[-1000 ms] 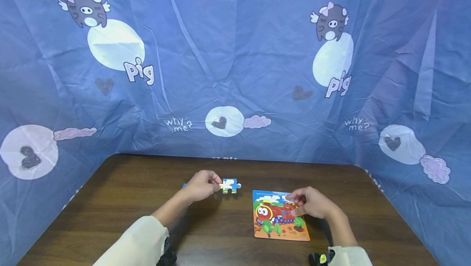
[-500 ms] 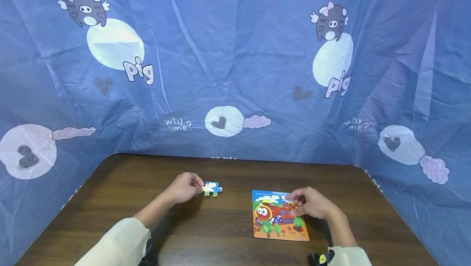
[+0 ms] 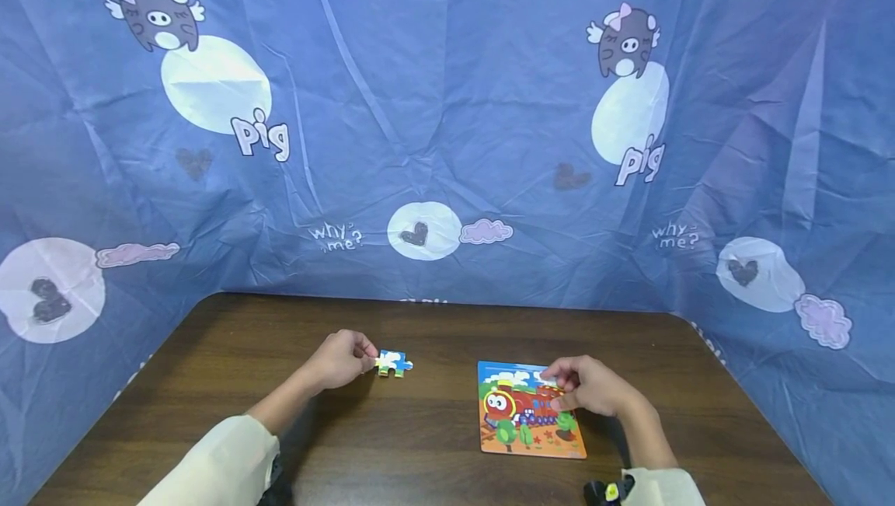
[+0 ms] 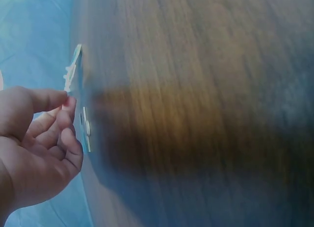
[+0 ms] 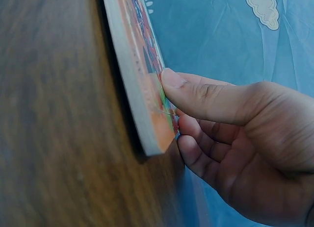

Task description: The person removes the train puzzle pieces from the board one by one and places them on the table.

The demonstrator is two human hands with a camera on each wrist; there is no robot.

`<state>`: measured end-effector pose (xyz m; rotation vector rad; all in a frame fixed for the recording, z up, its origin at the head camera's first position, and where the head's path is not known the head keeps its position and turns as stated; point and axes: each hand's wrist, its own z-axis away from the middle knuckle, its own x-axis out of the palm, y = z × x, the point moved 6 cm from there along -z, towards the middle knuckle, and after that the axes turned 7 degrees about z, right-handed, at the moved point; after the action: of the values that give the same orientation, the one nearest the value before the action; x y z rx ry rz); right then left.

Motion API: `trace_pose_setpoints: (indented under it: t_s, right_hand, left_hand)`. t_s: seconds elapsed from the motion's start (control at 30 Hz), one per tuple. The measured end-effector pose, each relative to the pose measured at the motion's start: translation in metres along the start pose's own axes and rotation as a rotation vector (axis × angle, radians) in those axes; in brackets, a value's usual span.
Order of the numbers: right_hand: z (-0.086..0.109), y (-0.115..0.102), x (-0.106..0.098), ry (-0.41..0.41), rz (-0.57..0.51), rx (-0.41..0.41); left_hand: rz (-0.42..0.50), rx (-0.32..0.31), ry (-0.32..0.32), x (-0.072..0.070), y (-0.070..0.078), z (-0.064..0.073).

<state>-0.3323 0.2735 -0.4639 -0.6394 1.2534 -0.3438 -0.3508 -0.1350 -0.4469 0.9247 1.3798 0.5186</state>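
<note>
In the head view, my left hand [image 3: 344, 360] pinches a jigsaw piece [image 3: 393, 364] with blue sky, white cloud and green on it, left of the puzzle. The left wrist view has this held piece [image 4: 73, 67] edge-on at the thumb tip, and a second piece [image 4: 87, 131] beyond the fingers, hidden in the head view. My right hand [image 3: 594, 388] rests over the right side of a square train puzzle [image 3: 526, 444], thumb and fingers loosely bent. In the right wrist view, the thumb [image 5: 176, 80] touches the puzzle's picture face near its edge.
Both hands work over a dark wooden table [image 3: 419, 451]. Behind and beside it hangs a blue cloth [image 3: 447, 141] printed with pigs, hearts and clouds. Each wrist carries a black camera mount, seen at the right wrist [image 3: 607, 492].
My left hand has drawn left with the jigsaw piece, away from the puzzle, slowing in the last half second. The right hand and puzzle have stayed in place.
</note>
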Motion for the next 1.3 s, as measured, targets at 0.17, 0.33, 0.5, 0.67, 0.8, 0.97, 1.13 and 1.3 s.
trace_pose_setpoints:
  t_s: [0.17, 0.33, 0.5, 0.67, 0.8, 0.97, 1.13, 1.3]
  right_hand:
    - [0.001, -0.001, 0.000, -0.005, -0.001, -0.024]
    - [0.001, -0.001, 0.000, -0.005, -0.006, -0.031]
    - [0.000, -0.001, 0.000, -0.006, -0.015, -0.026]
    - [0.000, -0.001, 0.000, -0.012, -0.018, -0.045]
    - [0.000, -0.001, -0.001, -0.012, -0.019, -0.070]
    - [-0.001, 0.001, -0.002, -0.004, -0.038, -0.066]
    - [-0.001, 0.002, -0.001, -0.002, -0.056, -0.049]
    - [0.000, 0.001, -0.001, 0.018, -0.023, -0.035]
  left_hand:
    - [-0.048, 0.027, 0.012, 0.000, 0.000, -0.001]
    - [-0.060, 0.052, 0.010, 0.000, 0.001, 0.001]
    - [-0.057, 0.059, 0.005, -0.001, 0.001, 0.001]
    - [-0.022, 0.033, 0.003, 0.000, -0.001, 0.000]
    - [-0.015, 0.044, 0.002, 0.002, 0.003, -0.003]
    - [-0.010, 0.067, 0.002, 0.009, 0.013, -0.007]
    - [0.031, 0.087, -0.018, 0.023, 0.028, -0.013]
    - [0.068, 0.106, -0.065, 0.043, 0.043, -0.018]
